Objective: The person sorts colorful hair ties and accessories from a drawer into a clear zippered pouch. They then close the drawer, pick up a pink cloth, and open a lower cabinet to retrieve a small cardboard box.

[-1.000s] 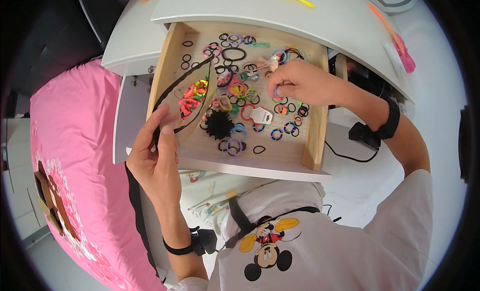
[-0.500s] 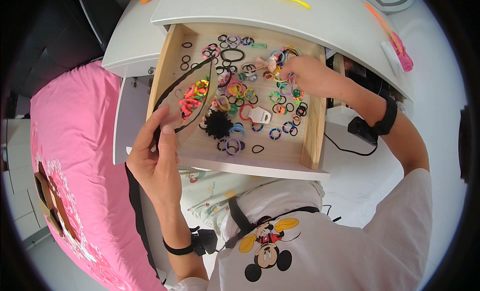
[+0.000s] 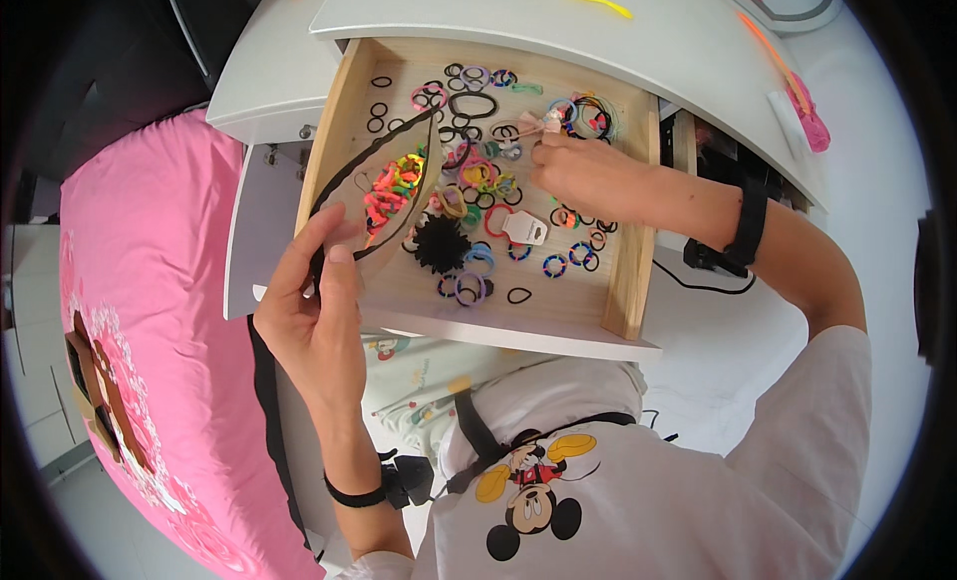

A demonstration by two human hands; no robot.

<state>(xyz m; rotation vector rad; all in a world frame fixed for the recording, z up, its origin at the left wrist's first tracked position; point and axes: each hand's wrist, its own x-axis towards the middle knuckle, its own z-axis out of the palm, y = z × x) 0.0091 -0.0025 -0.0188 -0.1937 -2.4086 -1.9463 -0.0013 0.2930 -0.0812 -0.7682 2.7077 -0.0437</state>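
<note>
My left hand [image 3: 317, 316] grips the lower edge of a see-through pouch [image 3: 344, 186] with black trim, between thumb and fingers. The pouch gapes and holds a cluster of neon pink, orange and yellow hair ties [image 3: 391, 193]. Over the middle right of a pulled-out wooden drawer [image 3: 630, 271], my right hand [image 3: 588, 176] is closed, fingertips pointing down and left. What they hold, if anything, is hidden. Just beyond the fingertips lies a pale pink bow [image 3: 539, 125]. A black fluffy scrunchie [image 3: 442, 244] and a red hair tie with a white card [image 3: 525, 227] lie nearer me.
Many small black and coloured hair ties [image 3: 554, 266] are scattered over the drawer's bottom. A yellow plastic piece [image 3: 600, 1] lies on the white desktop [image 3: 449, 12] behind. A pink-covered bed [image 3: 150, 241] stands to the left. A black cable [image 3: 703, 284] hangs at the drawer's right.
My right hand has moved left from the drawer's right side, uncovering the dark hair ties at the back right corner. My left hand still holds the pouch in nearly the same place.
</note>
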